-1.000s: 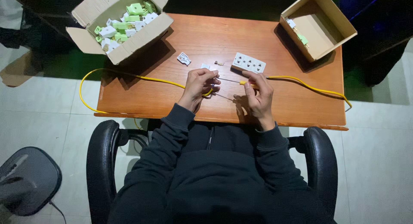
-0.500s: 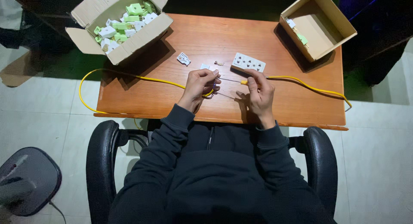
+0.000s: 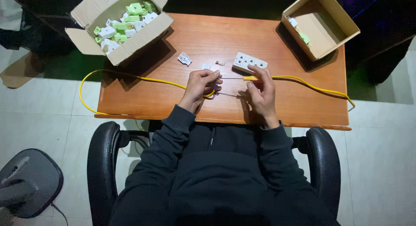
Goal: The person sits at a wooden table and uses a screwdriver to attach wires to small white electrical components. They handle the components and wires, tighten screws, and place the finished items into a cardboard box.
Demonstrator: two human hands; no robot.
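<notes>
Cable point(image 3: 147, 80) pinched in left hand point(image 3: 200, 85) and right hand point(image 3: 260, 92): bright yellow, running out past both grips over the table point(image 3: 286, 102), which is orange-brown wood with faint grain. Socket block point(image 3: 250, 61) just beyond the right fingertips: white with dark holes; small plug part point(image 3: 184, 59) beyond the left hand: white. Box point(image 3: 119, 24) far left of the grip: tan cardboard, contents pale green and white; box point(image 3: 320, 24) far right: same tan, with a few white and green pieces; sleeves point(image 3: 173, 135) black, chair point(image 3: 102, 165) black, floor point(image 3: 381, 165) off-white tile.

Yellow cable point(image 3: 147, 80) — draped across desk
</notes>
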